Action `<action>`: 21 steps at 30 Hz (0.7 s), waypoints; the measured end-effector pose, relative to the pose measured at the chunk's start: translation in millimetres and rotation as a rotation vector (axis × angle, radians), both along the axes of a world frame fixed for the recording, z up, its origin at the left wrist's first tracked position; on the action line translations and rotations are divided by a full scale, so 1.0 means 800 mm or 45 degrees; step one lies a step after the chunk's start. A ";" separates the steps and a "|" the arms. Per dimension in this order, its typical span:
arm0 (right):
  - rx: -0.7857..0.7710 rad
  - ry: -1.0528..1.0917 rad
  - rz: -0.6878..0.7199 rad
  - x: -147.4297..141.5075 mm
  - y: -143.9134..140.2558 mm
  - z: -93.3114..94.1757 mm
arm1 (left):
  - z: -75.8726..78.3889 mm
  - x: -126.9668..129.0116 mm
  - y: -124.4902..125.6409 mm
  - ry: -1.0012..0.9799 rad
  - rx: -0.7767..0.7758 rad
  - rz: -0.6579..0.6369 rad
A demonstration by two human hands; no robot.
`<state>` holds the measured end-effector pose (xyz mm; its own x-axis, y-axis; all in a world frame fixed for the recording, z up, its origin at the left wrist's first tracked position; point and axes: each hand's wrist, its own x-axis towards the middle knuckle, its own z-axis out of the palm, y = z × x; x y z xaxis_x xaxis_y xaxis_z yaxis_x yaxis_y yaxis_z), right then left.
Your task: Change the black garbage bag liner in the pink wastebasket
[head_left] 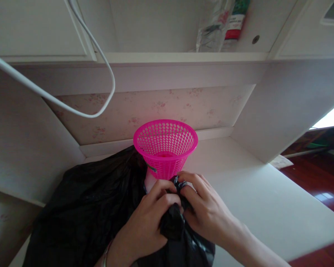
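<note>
Both hands meet just in front of the basket [165, 147], knuckles up. The left hand [149, 218] and right hand [208, 211] each pinch a bunched fold of the bag [86, 207], fingertips almost touching. The bag spreads left of and below the basket. Count: 1 basket, 1 bag, 2 hands.

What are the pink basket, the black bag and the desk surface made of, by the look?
Pink basket: moulded plastic, likely; uniform punched holes, bright even colour, slightly translucent.
Black bag: thin plastic film, probably polyethylene; crumples into soft folds with a dull sheen. Left hand and right hand both pinch a bunched part of it.
Desk surface: smooth white matte board, probably laminate; core not visible.
</note>
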<state>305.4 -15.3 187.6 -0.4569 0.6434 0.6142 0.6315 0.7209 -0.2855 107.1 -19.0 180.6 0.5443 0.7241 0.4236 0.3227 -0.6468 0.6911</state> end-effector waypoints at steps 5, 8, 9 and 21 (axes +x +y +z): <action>-0.003 -0.053 -0.044 0.000 0.003 -0.020 | -0.011 -0.001 -0.003 -0.066 0.069 0.085; 0.012 0.019 -0.105 -0.002 0.006 -0.029 | -0.011 -0.001 -0.004 -0.117 -0.016 0.085; 0.003 0.025 -0.134 -0.002 0.007 -0.030 | -0.010 0.000 -0.004 -0.110 -0.054 0.088; -0.355 0.250 -0.008 -0.003 0.000 -0.022 | -0.027 0.018 -0.005 -0.236 0.253 0.272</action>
